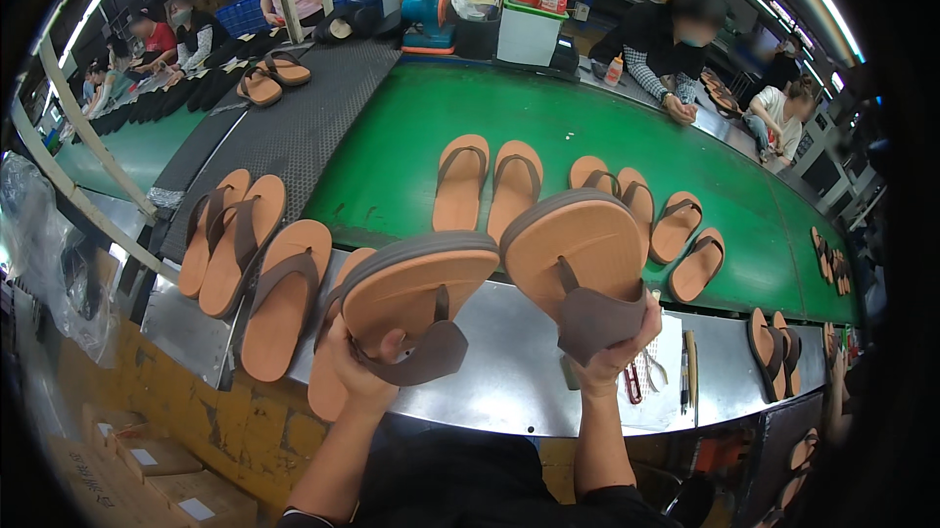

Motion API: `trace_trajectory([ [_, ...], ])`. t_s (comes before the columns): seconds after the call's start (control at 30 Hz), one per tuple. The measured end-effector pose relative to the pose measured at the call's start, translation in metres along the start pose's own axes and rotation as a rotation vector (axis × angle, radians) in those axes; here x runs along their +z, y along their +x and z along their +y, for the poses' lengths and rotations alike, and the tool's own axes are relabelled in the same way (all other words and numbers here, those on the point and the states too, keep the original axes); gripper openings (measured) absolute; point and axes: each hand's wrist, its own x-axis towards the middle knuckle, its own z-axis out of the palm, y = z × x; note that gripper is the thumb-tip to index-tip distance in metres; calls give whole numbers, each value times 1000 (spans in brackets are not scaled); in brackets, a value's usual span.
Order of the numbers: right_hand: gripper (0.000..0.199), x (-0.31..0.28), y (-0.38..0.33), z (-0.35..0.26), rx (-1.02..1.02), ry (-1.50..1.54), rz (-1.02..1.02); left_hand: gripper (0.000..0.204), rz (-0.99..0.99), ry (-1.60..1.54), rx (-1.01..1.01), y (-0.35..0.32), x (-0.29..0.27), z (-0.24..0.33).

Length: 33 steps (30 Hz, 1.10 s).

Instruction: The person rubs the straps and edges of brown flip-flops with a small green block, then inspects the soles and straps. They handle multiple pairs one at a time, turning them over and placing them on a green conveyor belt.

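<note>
My left hand grips a tan flip-flop with a brown strap. Its thumb shows through the strap opening, and the toe end tilts up and away. In my right hand is a matching flip-flop, held around the strap and side with its tan footbed facing me. Both are raised above the metal table edge, close together at their toes. Left of my left hand lies another flip-flop; one more is partly hidden behind that hand.
A green conveyor belt carries several pairs of flip-flops. Pliers, a red-handled tool and pens lie right of my right hand. A co-worker leans over the far side. Cardboard boxes stand at lower left.
</note>
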Motion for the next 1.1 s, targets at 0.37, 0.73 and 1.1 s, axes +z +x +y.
trace_trajectory([
  [0.37,103,-12,-15,-28,869,877,-538,43,-199,-343,-425,-2,13,6],
  [0.73,122,-5,-49,-86,1642,2308,-681,77,-499,-1959,-1255,-60,5,-21],
  [1.1,66,-27,-30,-55,1009,665,-844,54,-423,-388,-1041,-52,9,-11],
])
